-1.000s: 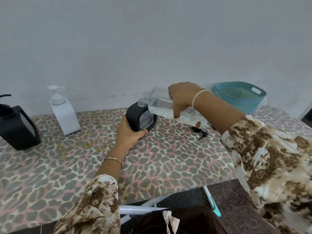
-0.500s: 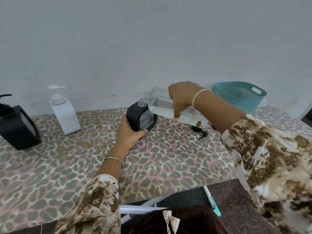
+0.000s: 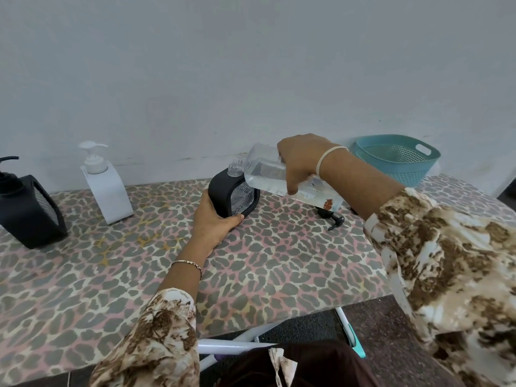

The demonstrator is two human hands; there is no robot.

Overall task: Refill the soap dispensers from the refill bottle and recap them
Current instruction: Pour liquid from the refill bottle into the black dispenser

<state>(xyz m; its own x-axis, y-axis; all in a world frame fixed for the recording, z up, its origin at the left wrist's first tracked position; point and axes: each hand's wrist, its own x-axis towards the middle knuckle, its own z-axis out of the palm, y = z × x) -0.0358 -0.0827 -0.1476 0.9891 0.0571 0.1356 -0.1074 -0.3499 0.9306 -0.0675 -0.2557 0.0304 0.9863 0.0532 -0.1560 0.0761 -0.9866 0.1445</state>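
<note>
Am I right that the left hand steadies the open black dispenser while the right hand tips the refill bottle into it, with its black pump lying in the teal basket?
Not quite. In the head view the black pump lies on the table, beneath the tipped refill bottle, not in the teal basket. The rest holds.

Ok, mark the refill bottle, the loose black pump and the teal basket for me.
refill bottle (image 3: 265, 174): head view, clear body near the neck.
loose black pump (image 3: 332, 219): head view, the pump head lying on the table.
teal basket (image 3: 396, 163): head view, front wall.
</note>
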